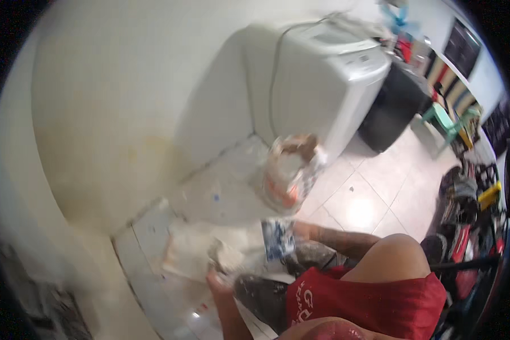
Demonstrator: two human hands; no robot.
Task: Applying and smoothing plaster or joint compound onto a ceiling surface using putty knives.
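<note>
Floor tiles (374, 187) lie below; left hand (218, 280) fingers seemingly clutch crumpled paper (229, 258), right hand hidden, grip unclear.

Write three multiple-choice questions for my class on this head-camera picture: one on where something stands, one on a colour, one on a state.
1. Where is the white washing machine?
A. Against the wall, beyond the open bag
B. Beside the person's knee
C. On the green chair

2. What colour are the person's shorts?
A. Blue
B. Red
C. Yellow

3. How is the bag on the floor?
A. Lying flat and tied
C. Hanging from the wall
B. Standing upright, top open

Answers: 1 A, the machine stands by the wall behind the bag. 2 B, red cloth covers the thigh at the lower edge. 3 B, the bag's mouth gapes upward, showing pale contents.
</note>
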